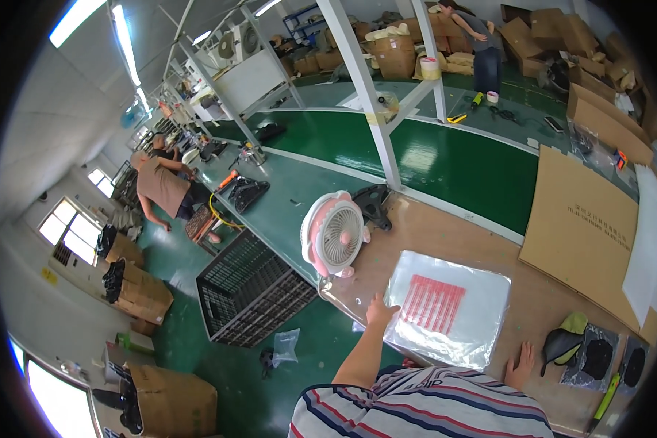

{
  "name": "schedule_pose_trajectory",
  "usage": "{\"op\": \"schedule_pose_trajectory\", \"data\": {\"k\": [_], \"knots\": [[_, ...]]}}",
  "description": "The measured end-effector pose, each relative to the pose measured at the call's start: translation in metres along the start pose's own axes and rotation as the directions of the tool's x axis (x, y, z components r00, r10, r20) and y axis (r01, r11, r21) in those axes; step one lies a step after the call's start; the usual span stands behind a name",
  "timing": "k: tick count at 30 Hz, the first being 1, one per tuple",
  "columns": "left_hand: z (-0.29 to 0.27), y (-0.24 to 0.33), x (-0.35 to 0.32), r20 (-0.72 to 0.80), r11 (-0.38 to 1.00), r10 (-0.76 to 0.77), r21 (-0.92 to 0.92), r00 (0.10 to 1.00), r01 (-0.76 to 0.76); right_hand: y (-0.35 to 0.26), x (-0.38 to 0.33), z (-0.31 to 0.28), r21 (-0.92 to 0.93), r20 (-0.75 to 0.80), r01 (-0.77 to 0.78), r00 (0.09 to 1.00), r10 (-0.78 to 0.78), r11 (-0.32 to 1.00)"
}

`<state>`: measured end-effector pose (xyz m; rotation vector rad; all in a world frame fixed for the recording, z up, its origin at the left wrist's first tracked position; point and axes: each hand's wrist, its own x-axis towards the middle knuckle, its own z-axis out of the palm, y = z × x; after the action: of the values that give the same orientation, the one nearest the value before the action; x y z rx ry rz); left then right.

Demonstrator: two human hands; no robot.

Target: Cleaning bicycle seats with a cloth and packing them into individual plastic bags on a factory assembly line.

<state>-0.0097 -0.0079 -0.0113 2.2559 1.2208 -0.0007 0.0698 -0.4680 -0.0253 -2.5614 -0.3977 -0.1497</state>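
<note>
In front of me on the brown work surface (482,241) lies a stack of clear plastic bags (482,306) with a block of red print. My left hand (382,312) rests at the left edge of the stack, thumb stretched toward the bags and fingers apart, gripping nothing. To the right of the stack, my right hand (520,366) lies on the surface with its fingers extended and holds nothing. A green and black cap (564,339) is close beyond it, beside black pieces in clear bags (598,359) and a yellow-green utility knife (604,400).
A pink and white fan (336,235) stands left of the bags, a black part (373,206) behind it. Flat cardboard (584,226) leans at right. Beyond runs a green conveyor belt (460,175) with white posts (365,95). A black crate (252,292) sits left; people work farther off.
</note>
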Motion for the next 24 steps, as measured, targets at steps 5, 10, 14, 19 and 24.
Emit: {"op": "schedule_pose_trajectory", "data": {"k": [5,10,14,19,24], "knots": [[0.0,0.0,0.0,0.005,1.0,0.017,-0.002,1.0,-0.017,0.003,-0.001,0.002,-0.008,0.008,-0.02,1.0,0.02,1.0],[0.0,0.001,-0.002,0.001,0.999,0.002,-0.037,1.0,-0.002,0.004,-0.003,0.001,-0.006,0.014,-0.017,1.0,0.017,1.0],[0.001,0.0,-0.003,-0.006,1.0,0.01,-0.015,1.0,-0.01,-0.003,-0.002,-0.005,-0.033,0.058,-0.054,0.997,0.056,0.998],[0.004,-0.002,0.002,-0.018,0.999,0.047,0.023,0.999,-0.046,-0.006,0.001,-0.006,-0.024,0.047,-0.044,0.998,0.045,0.999],[-0.002,0.0,0.0,-0.004,0.999,0.025,0.02,1.0,-0.025,-0.008,0.004,-0.006,-0.03,0.046,-0.023,0.999,0.024,0.999]]}}
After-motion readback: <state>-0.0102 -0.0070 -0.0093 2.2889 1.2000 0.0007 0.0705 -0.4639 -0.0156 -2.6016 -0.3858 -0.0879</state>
